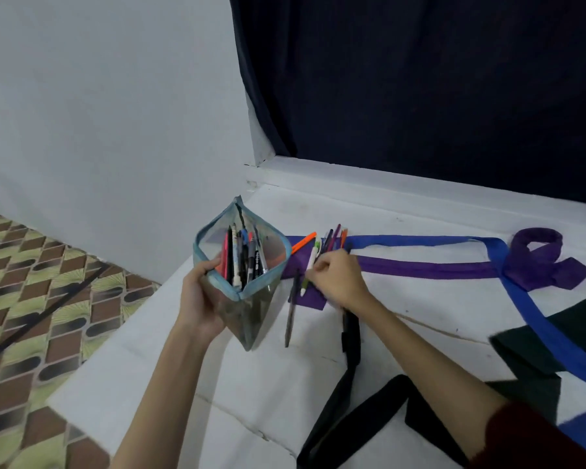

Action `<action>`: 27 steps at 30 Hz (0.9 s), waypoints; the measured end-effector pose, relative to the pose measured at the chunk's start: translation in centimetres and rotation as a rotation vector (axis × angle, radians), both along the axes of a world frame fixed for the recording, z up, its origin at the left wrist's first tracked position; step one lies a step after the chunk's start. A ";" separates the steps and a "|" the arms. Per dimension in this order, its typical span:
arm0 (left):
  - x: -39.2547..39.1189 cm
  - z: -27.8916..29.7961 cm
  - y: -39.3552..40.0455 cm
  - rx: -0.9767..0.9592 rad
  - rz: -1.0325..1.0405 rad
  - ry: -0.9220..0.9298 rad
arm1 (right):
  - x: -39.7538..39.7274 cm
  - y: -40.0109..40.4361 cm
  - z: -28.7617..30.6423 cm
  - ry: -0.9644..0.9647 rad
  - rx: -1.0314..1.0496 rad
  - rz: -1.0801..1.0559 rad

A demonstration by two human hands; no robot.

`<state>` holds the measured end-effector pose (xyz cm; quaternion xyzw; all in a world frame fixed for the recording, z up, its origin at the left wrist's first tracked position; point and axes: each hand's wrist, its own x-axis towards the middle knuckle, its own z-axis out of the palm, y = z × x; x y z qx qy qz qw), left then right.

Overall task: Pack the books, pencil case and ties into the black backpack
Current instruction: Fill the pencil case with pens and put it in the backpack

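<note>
Pencil case (247, 292) gaping open, gripped by left hand (200, 299); right hand (339, 279) curled, pinching loose pens (332, 240) on purple tie (420, 269).

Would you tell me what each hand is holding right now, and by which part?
The left hand grips the pencil case by its side, below the open top. The right hand is gathering loose pens; its exact hold cannot be told.
</note>
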<state>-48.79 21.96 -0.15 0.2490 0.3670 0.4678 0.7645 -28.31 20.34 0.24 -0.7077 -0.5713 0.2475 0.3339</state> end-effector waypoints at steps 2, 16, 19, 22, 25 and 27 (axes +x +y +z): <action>-0.8 0.1 0.0 0.005 0.006 0.007 | -1.6 0.2 -1.7 -0.101 -0.153 0.081; 1.1 0.1 0.0 -0.031 -0.053 0.050 | 1.8 0.1 1.6 0.325 0.044 -0.153; 2.6 0.1 0.1 -0.012 -0.115 0.048 | 4.0 0.1 5.6 0.444 0.325 -0.162; 4.3 0.0 0.2 0.003 -0.177 0.043 | 4.4 0.0 8.6 0.287 0.396 0.041; 6.0 0.3 0.1 -0.014 -0.216 0.039 | 3.5 0.2 9.2 -0.233 0.320 0.333; 6.8 0.5 0.1 -0.026 -0.204 0.019 | 2.8 0.7 8.9 -0.533 0.238 0.462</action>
